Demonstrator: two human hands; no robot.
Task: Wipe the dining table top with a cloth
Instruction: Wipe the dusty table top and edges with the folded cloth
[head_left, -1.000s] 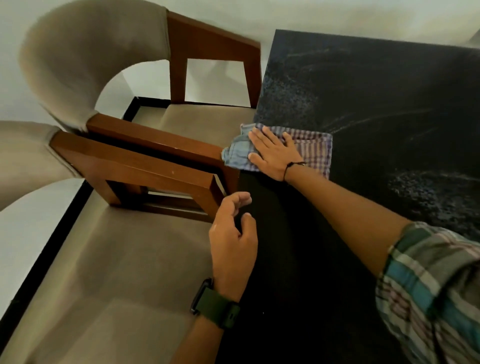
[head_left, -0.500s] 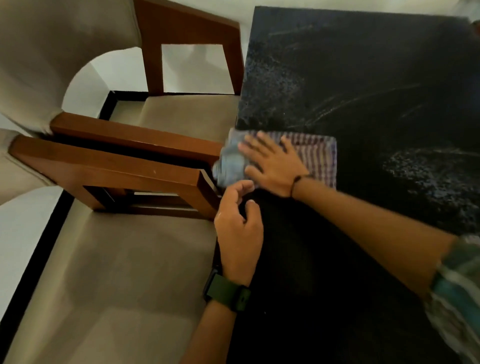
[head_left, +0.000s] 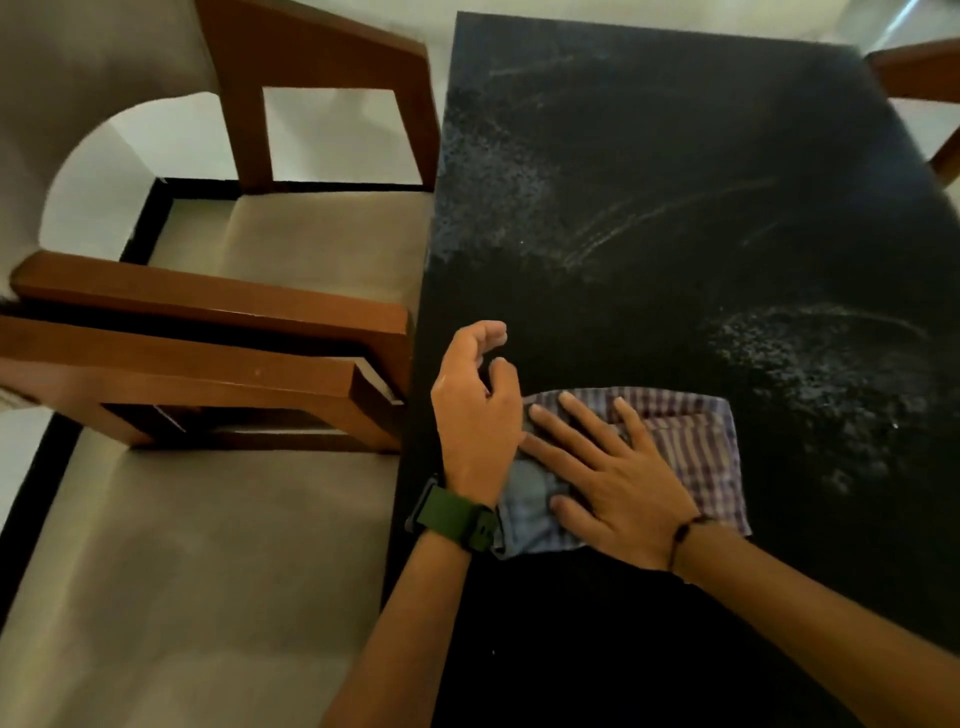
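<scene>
A folded checked cloth (head_left: 696, 447), purple-striped with a blue part at its near left, lies on the black dining table top (head_left: 675, 182) close to the table's left edge. My right hand (head_left: 608, 478) lies flat on the cloth with fingers spread, pressing it down. My left hand (head_left: 475, 410), with a green watch on its wrist, hovers at the cloth's left end over the table's edge; its fingers are loosely curled and hold nothing. It covers the cloth's left edge. Pale dusty streaks and speckles mark the far and right parts of the table top.
Two wooden armchairs with beige cushions (head_left: 218, 545) stand tight against the table's left side, their brown armrests (head_left: 208, 332) level with the edge. Another chair's wooden arm (head_left: 919, 67) shows at the far right corner. Pale floor lies beyond.
My right hand has dragged the cloth toward me along the table's left edge. My left hand has moved forward, from near the chair arm up to the cloth's left end.
</scene>
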